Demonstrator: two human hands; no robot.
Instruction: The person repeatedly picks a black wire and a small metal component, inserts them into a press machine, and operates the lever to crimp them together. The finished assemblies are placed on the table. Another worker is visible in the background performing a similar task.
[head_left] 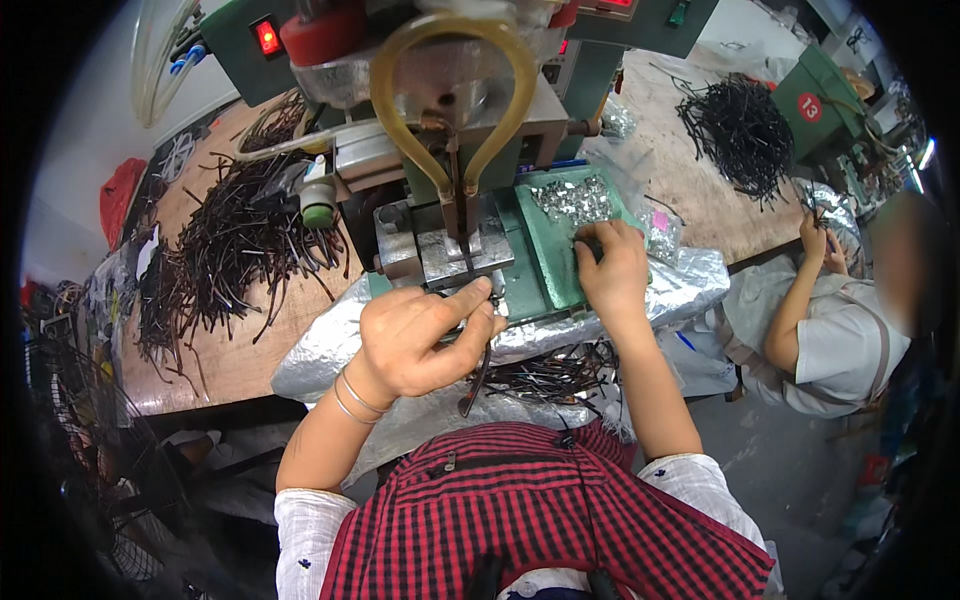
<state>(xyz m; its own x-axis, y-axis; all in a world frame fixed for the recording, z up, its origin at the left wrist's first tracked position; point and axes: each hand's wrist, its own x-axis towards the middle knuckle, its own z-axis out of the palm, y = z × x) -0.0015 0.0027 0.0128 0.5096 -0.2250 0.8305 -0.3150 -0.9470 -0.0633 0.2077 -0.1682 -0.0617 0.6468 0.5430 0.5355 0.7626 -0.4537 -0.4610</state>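
Your apron [450, 510] is filling six o'clock; near centre, your left hand [425, 340] is pinching a dark strip [479, 378], probably light, springy, best gripped mid-length; toward three, your right hand [614, 270] is hovering half-curled, its hold unclear.

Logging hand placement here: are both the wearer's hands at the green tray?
No, only the right hand is at the green tray; the left hand holds a thin dark piece near the metal block.
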